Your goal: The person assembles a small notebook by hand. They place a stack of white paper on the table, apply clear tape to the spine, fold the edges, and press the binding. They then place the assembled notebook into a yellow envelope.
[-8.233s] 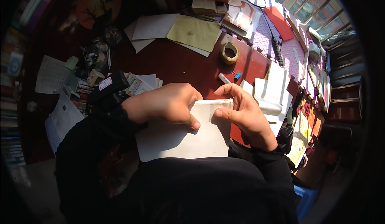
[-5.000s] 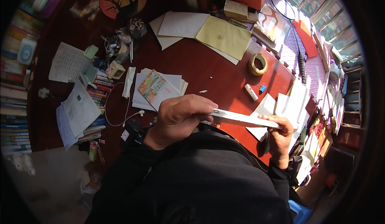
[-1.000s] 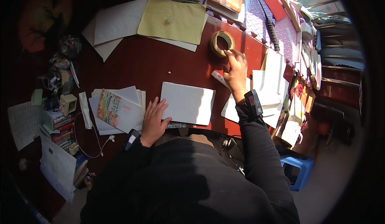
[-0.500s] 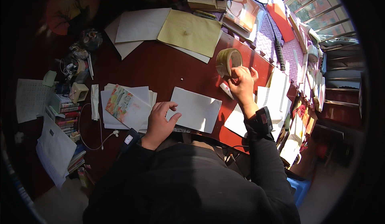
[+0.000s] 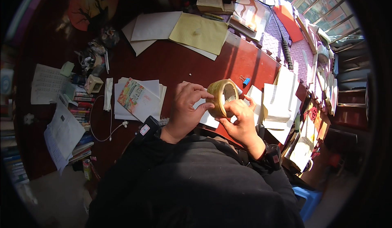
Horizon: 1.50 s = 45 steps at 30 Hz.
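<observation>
A wide roll of yellowish packing tape (image 5: pixel 217 92) is held up on its edge in front of me, above the desk. My left hand (image 5: pixel 187 107) has its thumb and fingertips on the roll's left outer face. From the near right, my right hand (image 5: pixel 241 120) pinches the lower rim, with fingers at the roll's hollow core. Beneath the hands lies a white sheet (image 5: pixel 208 120), mostly covered by them. Just beyond the roll, a blue binder clip (image 5: pixel 245 81) rests on the red desk.
A card with a floral print (image 5: pixel 129 96) lies on white papers at the left. Farther back are a yellow sheet (image 5: pixel 198 33) and white sheets. More papers (image 5: pixel 281 101) are stacked at the right. A white cable (image 5: pixel 93 133) curls near books at the left.
My right hand has brought the tape roll from the far right of the desk toward me. My left hand has moved right and now touches it. The blue clip has come into sight.
</observation>
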### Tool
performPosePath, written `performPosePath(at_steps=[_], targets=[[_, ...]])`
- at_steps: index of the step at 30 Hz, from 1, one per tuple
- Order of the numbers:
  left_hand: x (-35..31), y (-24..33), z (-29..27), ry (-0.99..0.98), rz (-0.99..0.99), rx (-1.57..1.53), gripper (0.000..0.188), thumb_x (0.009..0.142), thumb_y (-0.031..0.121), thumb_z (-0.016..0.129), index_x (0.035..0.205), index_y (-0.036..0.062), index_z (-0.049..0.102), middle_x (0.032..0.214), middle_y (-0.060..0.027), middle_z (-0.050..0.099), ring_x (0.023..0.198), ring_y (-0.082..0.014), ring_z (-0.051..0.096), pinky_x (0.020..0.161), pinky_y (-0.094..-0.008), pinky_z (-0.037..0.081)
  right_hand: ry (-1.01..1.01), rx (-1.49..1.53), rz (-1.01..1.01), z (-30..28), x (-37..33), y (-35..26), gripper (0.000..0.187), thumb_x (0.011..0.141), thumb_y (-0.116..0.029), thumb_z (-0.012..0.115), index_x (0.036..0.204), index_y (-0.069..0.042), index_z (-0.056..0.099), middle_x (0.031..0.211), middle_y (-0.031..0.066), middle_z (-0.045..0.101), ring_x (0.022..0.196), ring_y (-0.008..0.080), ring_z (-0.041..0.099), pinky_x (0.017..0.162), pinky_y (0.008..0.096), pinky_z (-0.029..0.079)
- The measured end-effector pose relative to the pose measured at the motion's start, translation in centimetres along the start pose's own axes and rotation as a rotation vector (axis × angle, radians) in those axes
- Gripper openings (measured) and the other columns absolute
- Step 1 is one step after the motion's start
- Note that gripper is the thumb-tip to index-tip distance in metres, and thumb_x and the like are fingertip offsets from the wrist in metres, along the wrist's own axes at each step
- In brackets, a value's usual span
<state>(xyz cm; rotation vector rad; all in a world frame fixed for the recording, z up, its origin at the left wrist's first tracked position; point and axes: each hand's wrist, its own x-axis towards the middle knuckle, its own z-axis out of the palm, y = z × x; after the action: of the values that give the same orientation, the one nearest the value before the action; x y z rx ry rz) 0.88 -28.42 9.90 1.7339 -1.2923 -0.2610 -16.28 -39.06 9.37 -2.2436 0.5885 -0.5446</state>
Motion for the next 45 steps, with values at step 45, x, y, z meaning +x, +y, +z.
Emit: performPosePath(at_steps=[45], targets=[[-0.6,7.9,-9.5,-0.117,-0.335,-0.199,0.01,0.079,0.001,0.073,0.08,0.0042,0.064,0.076,-0.0007,0.056,0.08,-0.0169,0.049,0.076,-0.0282,0.042,-0.397,0.662,0.061,-6.8,1.0,-0.4,0.018,0.083,-0.012,0.08,0.096,-0.001,0.073,0.082,0.0065,0.073,0.075,0.0097,0.068,0.069,0.0233,0.053]])
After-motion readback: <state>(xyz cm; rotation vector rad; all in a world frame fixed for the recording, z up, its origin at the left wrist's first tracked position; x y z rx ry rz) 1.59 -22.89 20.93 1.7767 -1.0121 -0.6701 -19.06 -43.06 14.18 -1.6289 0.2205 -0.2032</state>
